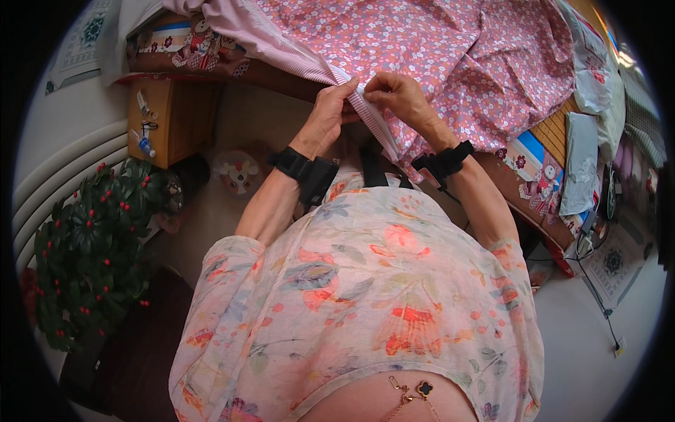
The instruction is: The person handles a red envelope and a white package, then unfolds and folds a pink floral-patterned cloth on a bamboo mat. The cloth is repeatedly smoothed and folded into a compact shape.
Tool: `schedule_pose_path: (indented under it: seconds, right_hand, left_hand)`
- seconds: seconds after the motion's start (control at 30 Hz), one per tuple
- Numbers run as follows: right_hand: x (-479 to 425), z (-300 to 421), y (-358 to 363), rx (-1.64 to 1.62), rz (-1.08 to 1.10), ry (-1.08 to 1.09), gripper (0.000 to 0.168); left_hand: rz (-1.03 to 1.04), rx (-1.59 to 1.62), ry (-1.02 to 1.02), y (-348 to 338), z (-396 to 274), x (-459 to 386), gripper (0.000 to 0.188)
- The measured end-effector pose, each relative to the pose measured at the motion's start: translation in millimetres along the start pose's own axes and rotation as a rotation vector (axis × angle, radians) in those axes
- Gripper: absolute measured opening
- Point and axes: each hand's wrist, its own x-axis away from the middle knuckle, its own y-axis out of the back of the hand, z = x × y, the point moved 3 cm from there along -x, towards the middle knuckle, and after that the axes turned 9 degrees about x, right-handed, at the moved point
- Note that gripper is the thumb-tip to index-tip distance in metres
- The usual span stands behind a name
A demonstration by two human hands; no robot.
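A pink floral fabric cover (401, 37) with a pink-and-white striped underside (258, 39) spreads over the bed and hangs over its near edge. My left hand (329, 111) grips the striped border (364, 108), with the thumb on top and the other fingers underneath. Just to its right, my right hand (398, 97) has its thumb and forefinger pinched together at the white inner edge of that border. Whether a small object is also between those fingertips is hidden. Below the hands, the border's lower end drops toward my lap.
A wooden bedside cabinet (150, 121) stands left, with a small bottle (145, 145) on it. Nearer are a leafy plant with red berries (95, 237) and white radiator pipes (58, 163). A grey plastic package (579, 163) lies on the bed's right side; a cable (596, 298) trails across the floor.
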Motion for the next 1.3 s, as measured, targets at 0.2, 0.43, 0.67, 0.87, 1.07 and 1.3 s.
schedule_pose_path:
  seconds: [0.2, 0.43, 0.67, 0.87, 1.07, 1.3]
  right_hand:
    - [37.7, 14.0, 0.5, 0.540, -0.096, 0.342, 0.004]
    - [85.1, -9.1, 7.2, 0.600, -0.048, 0.267, 0.005]
    - [84.4, 3.8, 8.3, 0.610, -0.115, 0.237, 0.006]
    - [77.3, -7.0, -0.2, 0.499, -0.264, 0.185, 0.022]
    - [50.6, -17.4, -12.0, 0.248, -0.126, 0.045, 0.030]
    - [42.8, -8.7, 7.3, 0.272, -0.472, 0.059, 0.019]
  left_hand:
    - [-0.152, -0.014, -0.175, 7.3, -18.4, -16.3, 0.019]
    - [-0.206, 0.044, -0.192, 16.8, -30.9, -26.8, 0.023]
    - [-0.126, -0.064, 0.123, -4.2, 3.9, 8.7, 0.023]
    - [0.082, -0.151, 0.113, -3.6, 28.8, 21.7, 0.016]
    - [0.095, -0.176, 0.056, -4.7, 29.2, 31.2, 0.019]
    - [0.059, -0.196, -0.026, -6.8, 16.7, 42.2, 0.018]
